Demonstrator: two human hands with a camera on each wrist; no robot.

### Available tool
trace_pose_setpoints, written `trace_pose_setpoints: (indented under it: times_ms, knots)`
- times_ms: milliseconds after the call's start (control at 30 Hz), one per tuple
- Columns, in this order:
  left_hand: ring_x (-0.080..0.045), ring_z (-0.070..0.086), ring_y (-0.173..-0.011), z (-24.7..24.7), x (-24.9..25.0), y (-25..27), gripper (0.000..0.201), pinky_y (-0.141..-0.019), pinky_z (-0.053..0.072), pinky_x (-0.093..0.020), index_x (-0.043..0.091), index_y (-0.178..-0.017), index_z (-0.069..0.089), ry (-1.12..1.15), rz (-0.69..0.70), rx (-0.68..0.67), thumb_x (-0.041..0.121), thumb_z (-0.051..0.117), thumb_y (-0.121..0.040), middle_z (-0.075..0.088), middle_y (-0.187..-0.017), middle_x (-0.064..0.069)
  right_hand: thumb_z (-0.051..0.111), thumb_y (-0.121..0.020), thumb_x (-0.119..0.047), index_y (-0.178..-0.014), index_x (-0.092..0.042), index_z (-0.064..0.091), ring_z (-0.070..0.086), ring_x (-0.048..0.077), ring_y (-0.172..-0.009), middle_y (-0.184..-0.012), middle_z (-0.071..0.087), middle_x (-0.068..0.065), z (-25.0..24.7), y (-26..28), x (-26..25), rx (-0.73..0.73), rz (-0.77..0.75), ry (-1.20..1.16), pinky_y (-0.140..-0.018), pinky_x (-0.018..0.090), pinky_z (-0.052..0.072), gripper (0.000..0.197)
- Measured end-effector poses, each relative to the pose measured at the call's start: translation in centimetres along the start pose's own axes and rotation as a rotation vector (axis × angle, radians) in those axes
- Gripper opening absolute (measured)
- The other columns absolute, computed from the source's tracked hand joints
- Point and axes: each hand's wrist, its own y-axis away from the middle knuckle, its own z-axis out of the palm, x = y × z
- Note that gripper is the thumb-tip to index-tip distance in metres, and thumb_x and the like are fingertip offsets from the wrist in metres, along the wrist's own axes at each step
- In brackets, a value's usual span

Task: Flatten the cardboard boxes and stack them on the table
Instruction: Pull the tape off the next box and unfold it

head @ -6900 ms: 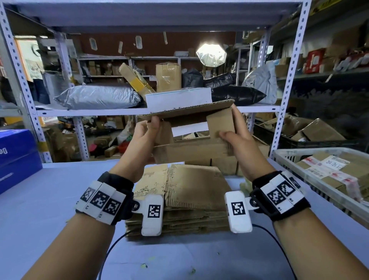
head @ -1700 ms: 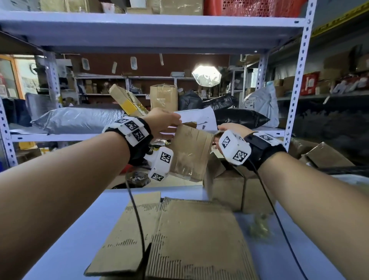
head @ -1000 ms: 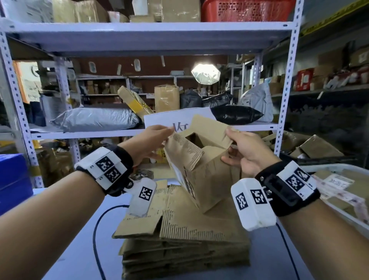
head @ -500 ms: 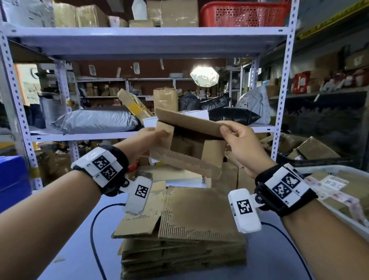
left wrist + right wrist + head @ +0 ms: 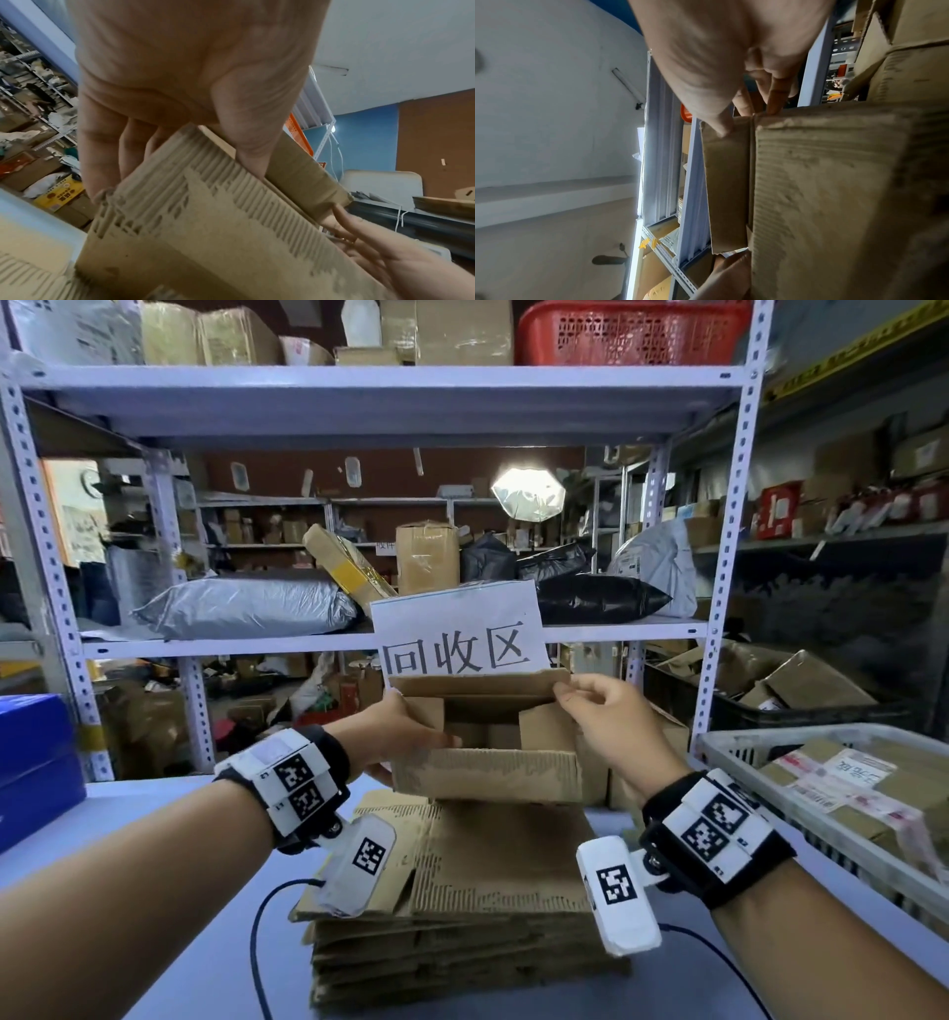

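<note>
The small brown corrugated cardboard box [image 5: 485, 742], its outer paper partly torn away so that the ribs show, is held in the air above the stack of flattened brown cardboard sheets [image 5: 472, 891] that lies on the pale blue tabletop [image 5: 169, 824], toward its far edge. Half a second ago the box was held tilted, with one flap raised aslant; now it has been levelled, its open side is turned toward the camera, and the upper flap is stretched out flat between the two hands. From this it is judged that the box has been opened but not yet collapsed, so the pressing flat and the laying on the stack remain to be done.

The left hand [image 5: 398, 737] is clasped on the box's left side, the thumb laid on the upper panel and the fingers wrapped beneath, as the left wrist view shows. The upper flap's right corner is pinched between thumb and fingertips of the right hand [image 5: 608, 719]. A white paper sign with black characters [image 5: 459, 629] is seen on the grey metal shelving [image 5: 359, 636] just behind the box, and a white plastic crate of taped parcels [image 5: 842, 793] stands at the tabletop's right edge.
</note>
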Motion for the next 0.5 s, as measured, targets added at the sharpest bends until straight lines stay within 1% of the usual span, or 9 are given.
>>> trace_pose_setpoints:
  times_ms: [133,200,233,300,367,400,433,467,500]
  knots:
    - [-0.019,0.063,-0.1,0.6,-0.6,0.0,0.089,-0.06,0.065,-0.042,0.024,-0.141,0.036,0.056,0.004,0.026,0.038,0.09,-0.073,0.058,-0.117,0.0,0.067,-0.09,-0.03,-0.103,-0.04,0.068,0.064,0.007,-0.105,-0.103,0.07,-0.02,0.6,1.0,0.6,-0.009,-0.036,0.02,-0.083,0.024,0.051,0.017]
    - [-0.015,0.059,-0.096,0.9,-0.7,0.0,0.1,-0.056,0.063,-0.039,0.024,-0.144,0.03,0.067,-0.002,0.067,0.046,0.092,-0.069,0.055,-0.114,0.004,0.069,-0.088,-0.025,-0.13,-0.037,0.061,0.061,0.012,-0.117,-0.122,0.067,-0.015,0.8,1.2,0.8,-0.04,-0.026,0.067,-0.095,0.033,0.052,0.045]
    - [-0.015,0.057,-0.095,1.1,-0.8,0.0,0.102,-0.056,0.064,-0.04,0.025,-0.145,0.028,0.081,-0.005,0.083,0.048,0.092,-0.068,0.054,-0.112,0.004,0.072,-0.086,-0.024,-0.145,-0.034,0.048,0.057,0.014,-0.125,-0.135,0.06,-0.01,0.9,1.2,0.8,-0.07,-0.012,0.073,-0.102,0.038,0.05,0.064]
    - [-0.017,0.058,-0.097,1.1,-0.9,-0.1,0.099,-0.059,0.064,-0.046,0.026,-0.145,0.027,0.119,-0.014,0.091,0.044,0.09,-0.071,0.054,-0.113,0.002,0.076,-0.083,-0.02,-0.155,-0.037,0.03,0.052,0.017,-0.13,-0.147,0.05,-0.007,1.0,1.3,0.8,-0.126,0.0,0.049,-0.107,0.042,0.047,0.087]
    - [-0.021,0.061,-0.1,1.1,-1.0,-0.3,0.087,-0.061,0.064,-0.05,0.025,-0.142,0.029,0.165,-0.015,0.068,0.034,0.086,-0.076,0.056,-0.115,-0.001,0.075,-0.081,-0.014,-0.156,-0.043,0.02,0.062,0.009,-0.111,-0.14,0.053,-0.008,0.9,1.3,0.8,-0.173,0.016,0.023,-0.092,0.036,0.056,0.097]
    - [-0.022,0.063,-0.1,1.1,-1.1,-0.3,0.082,-0.061,0.064,-0.05,0.024,-0.14,0.031,0.184,-0.01,0.057,0.03,0.084,-0.078,0.058,-0.115,-0.002,0.073,-0.08,-0.011,-0.156,-0.046,0.012,0.066,0.003,-0.092,-0.131,0.056,-0.007,0.9,1.3,0.8,-0.208,0.029,0.027,-0.074,0.028,0.059,0.104]
    - [-0.023,0.066,-0.098,1.1,-1.1,-0.2,0.077,-0.061,0.064,-0.049,0.023,-0.138,0.032,0.2,0.002,0.048,0.028,0.082,-0.08,0.06,-0.114,-0.004,0.071,-0.078,-0.008,-0.155,-0.049,0.003,0.064,0.001,-0.074,-0.123,0.057,-0.005,0.9,1.4,0.8,-0.248,0.038,0.042,-0.056,0.022,0.054,0.111]
    - [-0.023,0.068,-0.096,1.0,-1.2,-0.2,0.072,-0.061,0.064,-0.048,0.022,-0.137,0.034,0.217,0.021,0.038,0.025,0.081,-0.082,0.062,-0.113,-0.006,0.069,-0.076,-0.006,-0.153,-0.053,-0.007,0.06,0.002,-0.066,-0.124,0.055,-0.002,0.8,1.4,0.9,-0.282,0.034,0.069,-0.048,0.018,0.048,0.118]
    - [-0.023,0.07,-0.094,0.7,-1.2,-0.1,0.069,-0.063,0.064,-0.048,0.021,-0.137,0.035,0.24,0.047,0.02,0.021,0.078,-0.085,0.064,-0.112,-0.007,0.069,-0.074,-0.005,-0.148,-0.058,-0.015,0.058,0.003,-0.066,-0.136,0.051,0.002,0.8,1.5,0.9,-0.305,0.015,0.096,-0.047,0.016,0.045,0.124]
